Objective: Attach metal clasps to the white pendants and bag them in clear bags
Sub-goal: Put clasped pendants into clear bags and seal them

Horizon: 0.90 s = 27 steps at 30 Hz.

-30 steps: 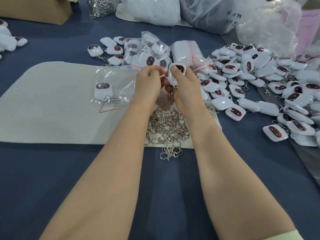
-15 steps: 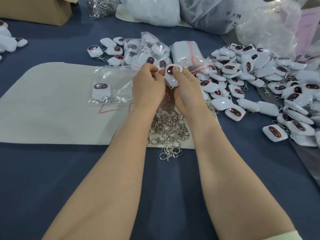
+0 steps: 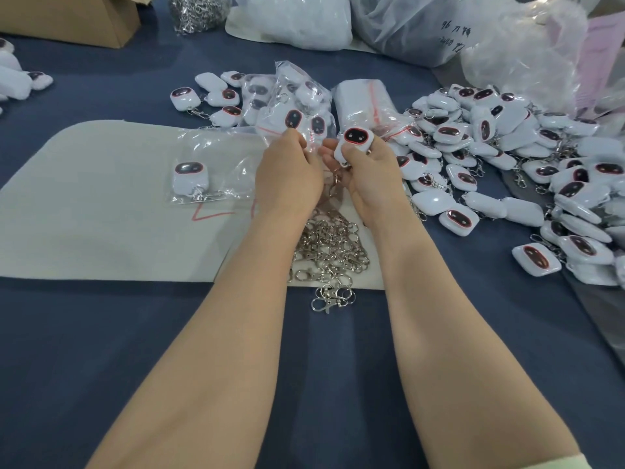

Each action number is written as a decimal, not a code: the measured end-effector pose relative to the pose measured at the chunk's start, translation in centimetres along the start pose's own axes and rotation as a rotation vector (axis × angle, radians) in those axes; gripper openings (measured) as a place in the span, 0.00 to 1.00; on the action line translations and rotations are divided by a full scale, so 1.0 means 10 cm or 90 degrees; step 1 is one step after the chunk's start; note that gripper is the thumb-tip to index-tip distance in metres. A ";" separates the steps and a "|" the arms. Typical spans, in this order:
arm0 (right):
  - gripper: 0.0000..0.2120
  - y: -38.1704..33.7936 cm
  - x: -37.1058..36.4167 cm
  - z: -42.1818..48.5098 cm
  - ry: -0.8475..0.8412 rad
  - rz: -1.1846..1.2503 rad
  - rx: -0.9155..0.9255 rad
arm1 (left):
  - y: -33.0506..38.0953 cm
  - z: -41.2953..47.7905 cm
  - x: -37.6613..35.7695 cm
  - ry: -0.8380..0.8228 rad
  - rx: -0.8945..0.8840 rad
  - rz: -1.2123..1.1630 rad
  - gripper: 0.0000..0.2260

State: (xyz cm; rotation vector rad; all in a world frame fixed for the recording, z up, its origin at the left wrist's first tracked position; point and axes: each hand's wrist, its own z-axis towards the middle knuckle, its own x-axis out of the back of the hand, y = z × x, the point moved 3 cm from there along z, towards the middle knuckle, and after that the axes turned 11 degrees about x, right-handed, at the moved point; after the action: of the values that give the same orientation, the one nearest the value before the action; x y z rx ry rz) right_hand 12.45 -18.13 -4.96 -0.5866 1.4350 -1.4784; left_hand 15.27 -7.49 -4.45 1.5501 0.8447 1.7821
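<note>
My right hand (image 3: 368, 177) grips a white pendant (image 3: 355, 138) with a dark oval face, held upright above the beige mat (image 3: 101, 231). A metal clasp (image 3: 336, 179) dangles under the pendant between both hands. My left hand (image 3: 287, 177) has its fingers curled close beside the pendant's lower edge; what it pinches is hidden. A heap of loose metal clasps (image 3: 329, 248) lies on the mat right below my wrists. One bagged pendant (image 3: 192, 179) rests on the mat to the left.
Several loose white pendants (image 3: 507, 157) are piled to the right on the blue cloth. Bagged pendants (image 3: 287, 103) and a stack of clear bags (image 3: 365, 103) sit behind my hands. A cardboard box (image 3: 77, 18) and large plastic sacks (image 3: 422, 25) stand at the back.
The pendant has turned so its dark face points up at me, and my right hand now holds it a little further right. My left hand stays close beside it.
</note>
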 end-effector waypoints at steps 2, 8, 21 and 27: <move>0.07 -0.01 0.00 0.01 0.031 -0.046 0.027 | 0.00 -0.01 -0.01 -0.003 -0.023 0.072 0.13; 0.05 -0.12 -0.01 -0.01 0.049 -0.276 0.179 | -0.01 -0.03 0.03 0.041 -0.016 0.255 0.21; 0.10 -0.05 -0.19 0.00 0.071 -0.073 0.052 | -0.05 0.04 0.02 -0.021 0.044 0.058 0.10; 0.15 -0.01 -0.13 -0.02 0.053 -0.329 0.097 | -0.05 0.07 0.06 -0.016 0.084 -0.075 0.08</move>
State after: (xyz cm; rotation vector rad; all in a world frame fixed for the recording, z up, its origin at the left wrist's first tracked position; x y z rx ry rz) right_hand 12.75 -16.95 -4.55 -0.8512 1.2716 -2.0165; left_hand 15.89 -6.68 -4.44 1.5686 1.0381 1.6487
